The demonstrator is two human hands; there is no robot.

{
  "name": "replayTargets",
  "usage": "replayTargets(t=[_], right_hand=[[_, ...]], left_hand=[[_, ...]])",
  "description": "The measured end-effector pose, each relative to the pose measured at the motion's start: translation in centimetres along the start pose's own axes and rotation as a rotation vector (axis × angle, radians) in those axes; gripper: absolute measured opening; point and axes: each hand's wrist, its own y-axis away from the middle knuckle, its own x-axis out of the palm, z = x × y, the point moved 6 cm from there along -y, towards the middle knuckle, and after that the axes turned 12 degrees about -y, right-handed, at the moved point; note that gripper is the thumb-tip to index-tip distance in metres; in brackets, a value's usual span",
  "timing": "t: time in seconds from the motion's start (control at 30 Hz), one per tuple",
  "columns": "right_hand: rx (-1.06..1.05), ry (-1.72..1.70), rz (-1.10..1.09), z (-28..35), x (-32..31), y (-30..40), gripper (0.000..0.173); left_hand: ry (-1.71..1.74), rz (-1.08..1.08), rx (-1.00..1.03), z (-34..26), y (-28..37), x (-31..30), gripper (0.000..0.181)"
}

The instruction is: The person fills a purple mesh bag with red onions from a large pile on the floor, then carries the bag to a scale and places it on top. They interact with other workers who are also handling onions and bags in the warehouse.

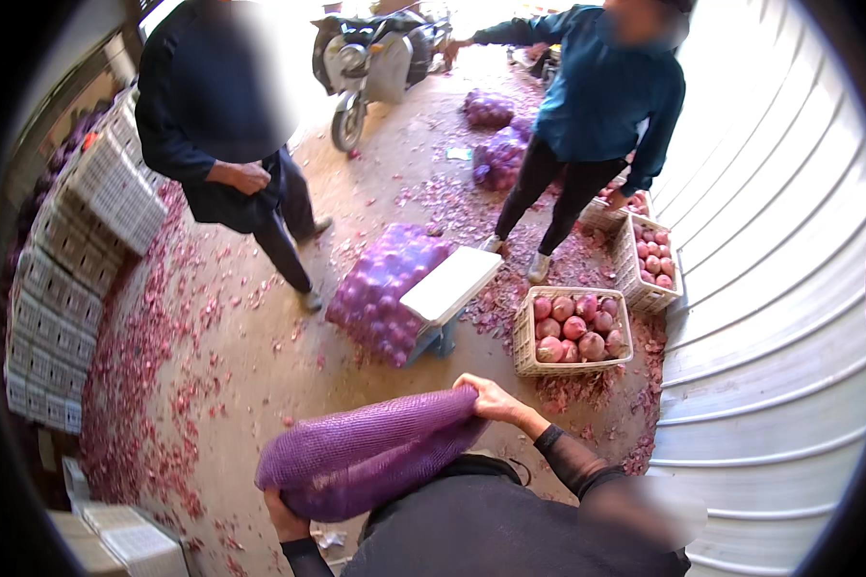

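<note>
A purple mesh sack (368, 447) stretches across in front of my body, its top rim rolled or folded over, and it looks empty. My right hand (492, 400) grips the right end of its edge. At the left end, my left hand (285, 513) holds the sack from below, its fingers partly hidden by the mesh. Beyond the sack lies a full mesh bag of red onions (386, 296), beside a white platform (453, 285) on a blue base. A plastic crate (572, 369) of large red onions stands to the right.
Two people stand ahead, one in dark clothes (209, 94) and one in a teal top (592, 94). Stacked crates (50, 324) line the left, a corrugated wall (758, 346) the right. Onion skins litter the floor. A motorbike (368, 65) and more onion bags (501, 155) are farther off.
</note>
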Motion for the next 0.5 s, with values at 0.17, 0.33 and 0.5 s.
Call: replayTargets(t=[0.17,0.33,0.5], right_hand=[[-0.133,-0.944,-0.084,5.5,-2.9,0.0,0.017],[-0.34,-0.976,0.164,7.4,-4.1,0.6,0.025],[-0.612,-0.7,0.082,13.8,-11.8,1.6,0.027]], left_hand=[[-0.58,0.173,0.21,-1.3,0.6,1.8,0.051],[-1.191,0.518,0.535,-6.9,3.4,8.5,0.04],[-1.022,1.547,0.667,-12.5,6.2,16.5,0.029]])
